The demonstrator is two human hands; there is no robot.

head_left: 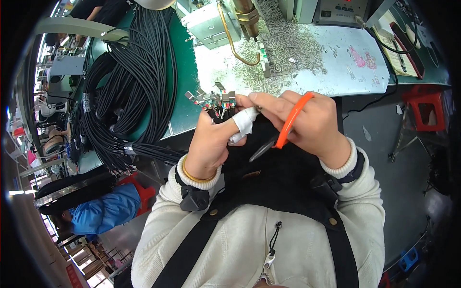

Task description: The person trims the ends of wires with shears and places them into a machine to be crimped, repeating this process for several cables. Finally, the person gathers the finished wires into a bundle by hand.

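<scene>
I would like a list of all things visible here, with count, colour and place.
cable ends: one bunch, metal tips with red and green, in left hand
scissors: one, orange handle, in right hand
cables: many bundles, black, on bench at left
metal bits: a heap, silver, on white mat ahead
machine: one, brass nozzle, bench top
stool: one, red, at right
person: one, blue top, lower left
left hand: white tape on a finger, gold bangle
right hand: fingers through orange loop
</scene>
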